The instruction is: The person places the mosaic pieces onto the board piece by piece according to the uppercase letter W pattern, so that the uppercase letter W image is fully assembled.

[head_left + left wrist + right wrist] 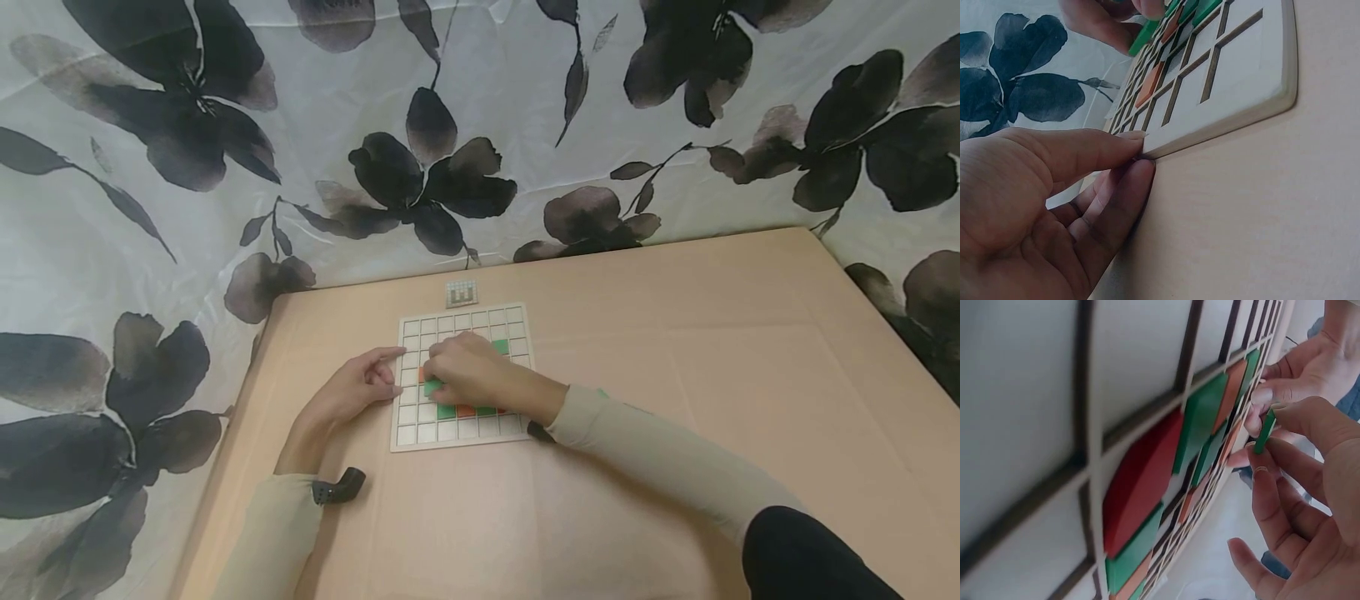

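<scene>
A white gridded board [420,434] lies on the table, its cells framed by raised lines. Coloured tiles sit in some cells, among them a green tile [500,345], an orange tile [1149,85] and a red tile [1144,484]. My right hand [472,371] is over the board, pinching a small green tile [1265,431] between thumb and index finger above the grid. At the board's left edge is my left hand [360,385]; its thumb and index finger touch that edge, spaced apart, while the other fingers bend loosely. The right forearm and hand hide part of the grid.
Behind the board lies a small patterned card [461,293]. The wooden table [637,500] extends widely to the right. A floral cloth [480,100] hangs at the back and left. A black wrist mount [339,486] sticks out from the left sleeve.
</scene>
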Demonstrator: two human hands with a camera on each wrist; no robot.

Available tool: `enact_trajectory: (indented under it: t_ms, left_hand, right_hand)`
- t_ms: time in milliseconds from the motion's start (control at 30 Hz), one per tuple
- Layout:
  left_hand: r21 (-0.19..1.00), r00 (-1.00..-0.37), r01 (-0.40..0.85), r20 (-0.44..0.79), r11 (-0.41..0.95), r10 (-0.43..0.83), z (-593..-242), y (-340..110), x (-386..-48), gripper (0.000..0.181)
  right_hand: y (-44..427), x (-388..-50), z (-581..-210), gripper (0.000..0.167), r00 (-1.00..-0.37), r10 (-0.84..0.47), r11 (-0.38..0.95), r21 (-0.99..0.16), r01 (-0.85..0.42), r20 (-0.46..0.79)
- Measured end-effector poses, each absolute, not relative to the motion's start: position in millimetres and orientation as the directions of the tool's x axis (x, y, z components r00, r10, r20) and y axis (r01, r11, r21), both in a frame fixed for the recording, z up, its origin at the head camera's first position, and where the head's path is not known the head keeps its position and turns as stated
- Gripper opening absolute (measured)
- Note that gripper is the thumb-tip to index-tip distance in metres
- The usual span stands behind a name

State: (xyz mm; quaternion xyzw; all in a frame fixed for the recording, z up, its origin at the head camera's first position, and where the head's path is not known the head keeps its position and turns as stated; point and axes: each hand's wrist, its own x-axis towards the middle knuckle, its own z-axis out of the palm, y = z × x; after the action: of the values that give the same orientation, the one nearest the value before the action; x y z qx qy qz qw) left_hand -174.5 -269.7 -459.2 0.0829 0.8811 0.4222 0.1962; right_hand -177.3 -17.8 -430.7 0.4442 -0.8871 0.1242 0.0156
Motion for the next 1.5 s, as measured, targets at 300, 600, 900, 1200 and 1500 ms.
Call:
enact_trajectory:
  t_ms: [300, 600, 900, 1200, 1500]
  left_hand:
    - [0.780, -0.904, -0.034, -0.290, 0.625, 0.313, -429.3, -254.8, -162.4, 0.064]
    - [0.787, -0.904, -0.038, -0.290, 0.616, 0.315, -423.2, -252.5, -159.9, 0.063]
    - [0.779, -0.913, -0.022, -0.270, 0.626, 0.305, -458.8, -268.8, -173.1, 0.064]
    - [0.772, -0.913, -0.008, -0.265, 0.635, 0.310, -456.4, -268.5, -173.5, 0.064]
    - [0.773, -0.912, 0.009, -0.253, 0.634, 0.322, -457.6, -269.8, -174.0, 0.064]
  right_hand:
    - [-26.6, -171.5, -434.2, 0.013, -0.581, -0.804, 0.573, -0.097, -0.814, 0.125]
    - [-25.3, -173.3, -437.6, 0.013, -0.596, -0.797, 0.586, -0.113, -0.802, 0.098]
    - [-26.3, -178.1, -431.0, 0.012, -0.623, -0.782, 0.607, -0.208, -0.767, 0.018]
    - [-32.3, -181.5, -430.5, 0.021, -0.619, -0.785, 0.604, -0.190, -0.774, 0.027]
    - [-35.4, -182.4, -431.1, 0.012, -0.612, -0.790, 0.595, -0.208, -0.776, 0.023]
